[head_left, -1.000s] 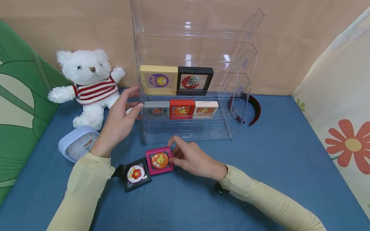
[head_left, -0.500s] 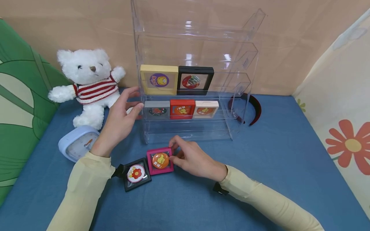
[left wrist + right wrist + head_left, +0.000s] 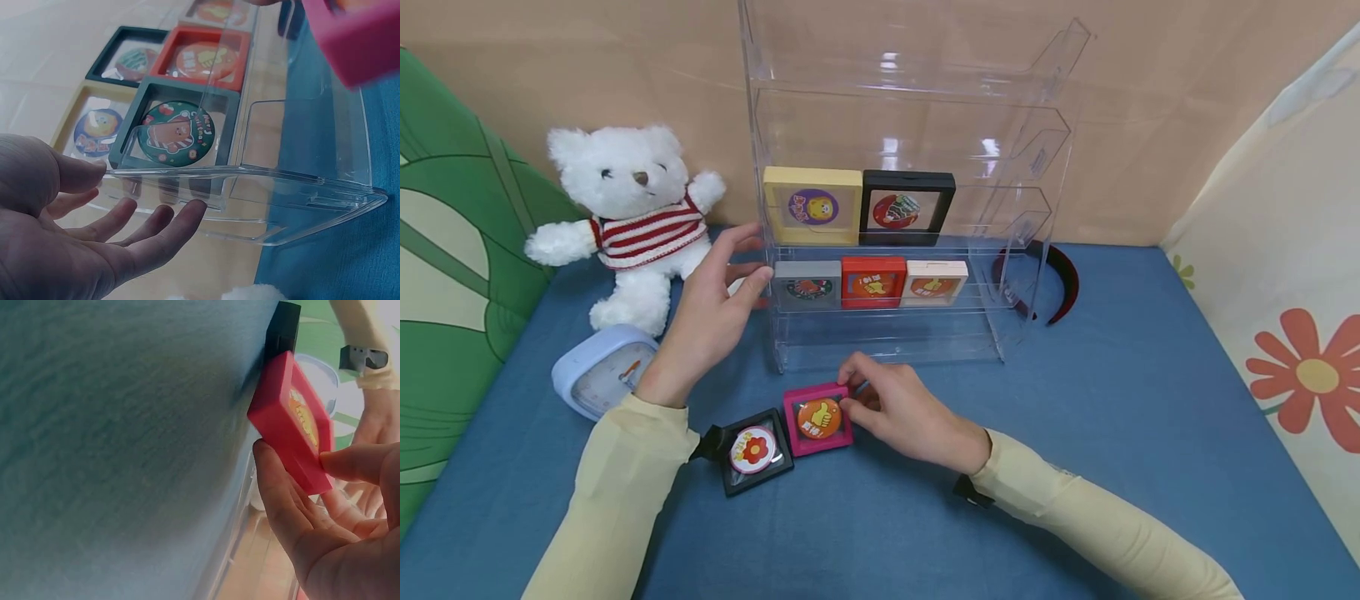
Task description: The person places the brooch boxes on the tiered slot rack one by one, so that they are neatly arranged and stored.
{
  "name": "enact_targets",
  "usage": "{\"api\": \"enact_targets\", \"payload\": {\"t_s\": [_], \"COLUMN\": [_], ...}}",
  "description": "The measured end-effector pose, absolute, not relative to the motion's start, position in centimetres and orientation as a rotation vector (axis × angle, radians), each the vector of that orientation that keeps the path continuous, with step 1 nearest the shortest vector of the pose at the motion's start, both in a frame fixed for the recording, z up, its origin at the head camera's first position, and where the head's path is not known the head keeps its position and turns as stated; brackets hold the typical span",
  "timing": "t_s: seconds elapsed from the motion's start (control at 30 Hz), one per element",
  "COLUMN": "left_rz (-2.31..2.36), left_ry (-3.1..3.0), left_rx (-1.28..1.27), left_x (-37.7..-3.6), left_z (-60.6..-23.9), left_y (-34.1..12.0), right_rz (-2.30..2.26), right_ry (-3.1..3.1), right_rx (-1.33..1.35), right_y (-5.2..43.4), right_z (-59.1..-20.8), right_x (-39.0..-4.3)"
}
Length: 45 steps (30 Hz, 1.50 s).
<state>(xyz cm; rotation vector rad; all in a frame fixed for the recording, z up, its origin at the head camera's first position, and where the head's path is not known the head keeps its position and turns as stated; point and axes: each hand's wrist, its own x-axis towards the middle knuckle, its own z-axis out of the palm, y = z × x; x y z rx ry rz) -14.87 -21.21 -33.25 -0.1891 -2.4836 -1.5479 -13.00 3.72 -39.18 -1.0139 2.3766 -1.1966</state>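
Beside the left edge of a clear acrylic display shelf (image 3: 887, 337), my left hand (image 3: 703, 312) has its thumb and fairly straight fingertips against or close to the side panel (image 3: 250, 178). My right hand (image 3: 906, 412) pinches the right side of a pink square frame (image 3: 817, 419), thumb on the front and fingers behind, as the right wrist view shows. An orange thumbs-up badge (image 3: 820, 418) is inside that frame. Left of it lies a black frame (image 3: 758, 454) with a red-flower badge, the two frames touching or nearly so.
On the shelf stand yellow (image 3: 812, 237), black (image 3: 943, 208), grey (image 3: 786, 292), red (image 3: 872, 265) and white (image 3: 936, 270) badge frames. A white teddy bear (image 3: 632, 187) and a blue clock (image 3: 598, 375) are at left. A dark red band (image 3: 1063, 283) lies behind the shelf's right side.
The pink frame has shifted very slightly right and tilted a little in my right hand. My left hand stays at the shelf's edge.
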Motion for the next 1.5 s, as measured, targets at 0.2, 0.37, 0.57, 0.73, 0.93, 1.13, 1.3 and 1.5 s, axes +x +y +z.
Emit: {"api": "enact_targets", "payload": {"t_s": [0.2,0.37,0.57,0.73,0.93,1.13,1.3,1.5], "left_rz": [-1.557,-1.560,-1.552,-1.523,-1.520,-1.517,-1.527,-1.546], "left_ry": [-2.478,-2.476,-2.476,-2.486,-2.483,-2.484,-2.482,-2.479], "left_rx": [-0.190,-0.188,-0.178,-0.178,-0.185,-0.183,-0.184,-0.195], "left_x": [-14.9,-14.9,-14.8,-14.7,-14.7,-14.8,-14.8,-14.8], "left_z": [-33.2,-33.1,-33.0,-33.0,-32.9,-32.8,-32.8,-33.3], "left_y": [-21.2,-21.1,-21.3,-21.4,-21.4,-21.4,-21.4,-21.3], "right_rz": [-1.199,-1.214,-1.240,-1.246,-1.234,-1.247,-1.232,-1.211], "right_ry": [2.434,2.509,2.591,2.668,2.790,2.929,3.059,3.151], "right_rx": [-1.008,-1.000,-0.990,-0.961,-0.957,-0.926,-0.843,-0.719], "right_y": [4.4,5.3,6.7,8.0,9.7,11.6,13.1,15.1], "right_z": [-38.4,-37.1,-35.0,-33.8,-32.2,-30.0,-29.0,-29.0], "right_x": [-12.9,-13.3,-14.1,-14.5,-15.0,-15.8,-16.4,-16.9]}}
